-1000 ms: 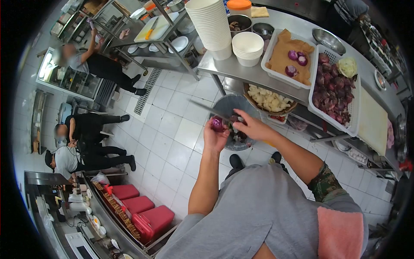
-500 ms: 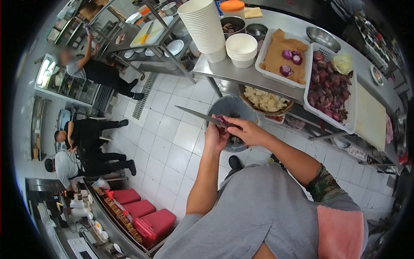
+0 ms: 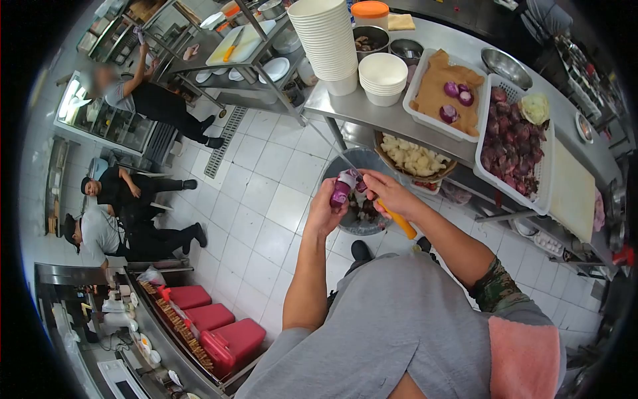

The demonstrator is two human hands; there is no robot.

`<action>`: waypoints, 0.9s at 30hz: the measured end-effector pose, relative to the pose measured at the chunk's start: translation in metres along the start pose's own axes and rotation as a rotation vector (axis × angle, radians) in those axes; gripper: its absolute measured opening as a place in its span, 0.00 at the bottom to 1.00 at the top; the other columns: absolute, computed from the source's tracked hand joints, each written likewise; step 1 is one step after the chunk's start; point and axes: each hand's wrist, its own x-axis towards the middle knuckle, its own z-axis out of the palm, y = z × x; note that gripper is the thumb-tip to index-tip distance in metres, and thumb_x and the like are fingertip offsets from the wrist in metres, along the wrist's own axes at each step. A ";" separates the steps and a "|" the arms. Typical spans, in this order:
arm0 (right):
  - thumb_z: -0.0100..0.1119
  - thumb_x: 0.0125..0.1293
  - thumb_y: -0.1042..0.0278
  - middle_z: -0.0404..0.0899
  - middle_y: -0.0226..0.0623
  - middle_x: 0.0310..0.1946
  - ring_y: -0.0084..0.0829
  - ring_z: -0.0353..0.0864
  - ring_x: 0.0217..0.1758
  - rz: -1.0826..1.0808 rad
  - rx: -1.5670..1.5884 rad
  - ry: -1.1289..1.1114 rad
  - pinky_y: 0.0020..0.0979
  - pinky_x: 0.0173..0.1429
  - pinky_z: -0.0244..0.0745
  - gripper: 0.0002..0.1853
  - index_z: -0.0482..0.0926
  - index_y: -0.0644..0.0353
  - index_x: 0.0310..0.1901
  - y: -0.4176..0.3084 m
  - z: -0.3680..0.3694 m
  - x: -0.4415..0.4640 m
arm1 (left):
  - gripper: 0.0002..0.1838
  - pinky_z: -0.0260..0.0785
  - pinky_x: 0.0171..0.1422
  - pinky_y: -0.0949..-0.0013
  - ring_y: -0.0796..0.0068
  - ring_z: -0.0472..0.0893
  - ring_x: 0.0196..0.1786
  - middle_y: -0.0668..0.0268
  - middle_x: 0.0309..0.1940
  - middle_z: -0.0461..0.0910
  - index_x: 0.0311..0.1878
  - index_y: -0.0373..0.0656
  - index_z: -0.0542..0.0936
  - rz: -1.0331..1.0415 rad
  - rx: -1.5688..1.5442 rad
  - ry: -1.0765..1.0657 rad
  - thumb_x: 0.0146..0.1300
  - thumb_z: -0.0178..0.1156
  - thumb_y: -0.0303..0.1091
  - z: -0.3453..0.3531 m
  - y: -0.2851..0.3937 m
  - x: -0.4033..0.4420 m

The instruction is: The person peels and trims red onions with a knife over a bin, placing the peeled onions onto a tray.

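My left hand (image 3: 324,208) is closed around a red onion (image 3: 341,191), part purple and part pale where its skin is off. My right hand (image 3: 391,194) grips a knife by its orange handle (image 3: 400,223), which sticks out below the palm. The thin knife blade points up and away past the onion. A dark purple bit, perhaps peel, shows between the onion and my right fingers. Below both hands stands a grey bucket (image 3: 376,159) with scraps inside.
On the steel counter, a white tray (image 3: 432,120) holds several peeled onions on brown paper beside a white basket (image 3: 541,199) of unpeeled red onions. A basket of pale chopped pieces (image 3: 412,156) sits underneath. Stacked white tubs (image 3: 322,40) stand left. Several people are across the tiled floor.
The knife has swung from pointing left across the onion to pointing up and away, and its orange handle now shows. More of the onion is exposed in my left hand.
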 end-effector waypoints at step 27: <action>0.51 0.74 0.39 0.70 0.28 0.36 0.19 0.67 0.24 0.045 -0.052 0.297 0.24 0.23 0.66 0.29 0.69 0.46 0.69 0.014 0.023 0.057 | 0.35 0.74 0.53 0.67 0.72 0.79 0.49 0.63 0.53 0.77 0.70 0.42 0.68 0.073 0.033 -0.253 0.54 0.60 0.24 -0.050 0.026 -0.011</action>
